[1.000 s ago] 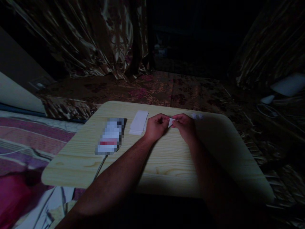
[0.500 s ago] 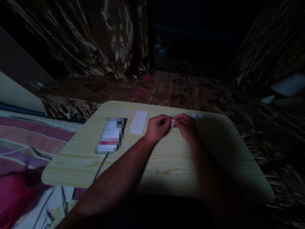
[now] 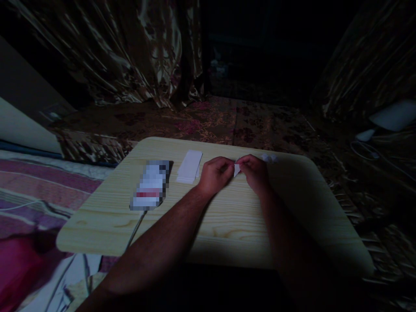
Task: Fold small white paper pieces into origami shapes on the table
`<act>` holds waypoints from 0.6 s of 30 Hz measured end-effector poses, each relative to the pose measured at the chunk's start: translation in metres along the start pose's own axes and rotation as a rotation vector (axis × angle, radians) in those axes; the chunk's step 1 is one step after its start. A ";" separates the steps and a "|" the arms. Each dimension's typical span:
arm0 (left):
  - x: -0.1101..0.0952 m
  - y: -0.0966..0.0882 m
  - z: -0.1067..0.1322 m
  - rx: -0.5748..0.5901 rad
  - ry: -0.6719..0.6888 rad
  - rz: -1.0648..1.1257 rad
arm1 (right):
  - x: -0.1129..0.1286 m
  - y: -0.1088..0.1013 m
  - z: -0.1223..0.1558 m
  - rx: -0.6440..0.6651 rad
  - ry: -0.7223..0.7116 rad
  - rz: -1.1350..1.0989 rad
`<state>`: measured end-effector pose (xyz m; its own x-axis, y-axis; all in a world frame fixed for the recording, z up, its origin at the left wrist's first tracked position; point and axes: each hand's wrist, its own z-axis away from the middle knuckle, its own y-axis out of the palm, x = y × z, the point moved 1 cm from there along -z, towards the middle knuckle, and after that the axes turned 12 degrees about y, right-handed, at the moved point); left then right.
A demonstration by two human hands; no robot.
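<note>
Between my fingertips is a small piece of white paper (image 3: pixel 237 170), partly hidden by the fingers. My left hand (image 3: pixel 216 174) pinches it from the left, and my right hand (image 3: pixel 253 171) pinches it from the right; both are closed. A stack of white paper strips (image 3: pixel 190 165) lies flat just left of my left hand. Beyond my right hand sit a few small white pieces (image 3: pixel 269 158), which look like folded paper but are too small to make out well.
A phone (image 3: pixel 151 185) with a blurred screen lies on the wooden table (image 3: pixel 234 225), a cable (image 3: pixel 134 229) running off the near edge. Striped bedding (image 3: pixel 29 186) is at the left, a patterned cloth-covered ledge (image 3: pixel 201 119) behind. A white lamp-like object (image 3: pixel 393 116) stands at the right.
The white paper between my fingers has turned slightly and shows a larger, pointed lower part. My hands have barely shifted. Everything else on the table stays in place.
</note>
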<state>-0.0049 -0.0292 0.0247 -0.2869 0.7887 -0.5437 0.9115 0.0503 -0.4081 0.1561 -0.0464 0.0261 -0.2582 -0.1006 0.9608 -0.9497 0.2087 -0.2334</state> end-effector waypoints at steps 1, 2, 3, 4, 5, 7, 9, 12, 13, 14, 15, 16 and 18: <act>0.000 0.000 0.000 0.006 0.010 -0.011 | 0.000 0.000 0.000 -0.006 -0.004 0.017; 0.000 0.000 0.000 0.012 0.019 -0.020 | 0.001 0.000 0.001 -0.016 -0.007 0.036; -0.001 -0.001 0.000 0.015 0.028 -0.030 | 0.002 -0.001 0.002 -0.028 -0.008 0.054; -0.001 -0.001 0.000 0.014 0.037 -0.040 | 0.004 -0.001 0.003 -0.041 -0.007 0.065; -0.001 -0.001 0.000 0.012 0.044 -0.051 | 0.006 -0.001 0.003 -0.054 -0.002 0.064; -0.001 -0.001 0.000 0.000 0.045 -0.067 | 0.010 0.000 0.005 -0.071 0.013 0.017; -0.001 -0.002 0.000 -0.021 0.022 -0.068 | 0.013 0.001 0.005 -0.089 0.025 -0.075; -0.001 -0.002 -0.001 -0.076 -0.042 -0.062 | 0.013 0.004 0.004 -0.137 0.042 -0.181; -0.001 -0.002 -0.001 -0.096 -0.065 -0.059 | 0.012 0.005 0.003 -0.144 0.053 -0.183; -0.002 -0.002 -0.001 -0.115 -0.086 -0.053 | 0.011 0.006 0.003 -0.140 0.064 -0.153; -0.002 -0.002 -0.001 -0.133 -0.103 -0.046 | 0.010 0.007 0.003 -0.127 0.074 -0.105; -0.003 -0.002 -0.002 -0.146 -0.118 -0.037 | 0.009 0.007 0.003 -0.112 0.079 -0.046; -0.004 -0.001 -0.002 -0.158 -0.138 -0.018 | 0.008 0.008 0.004 -0.091 0.071 0.057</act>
<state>-0.0045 -0.0315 0.0286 -0.3313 0.6960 -0.6370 0.9377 0.1678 -0.3042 0.1460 -0.0496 0.0315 -0.2956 -0.0179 0.9551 -0.9130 0.2997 -0.2769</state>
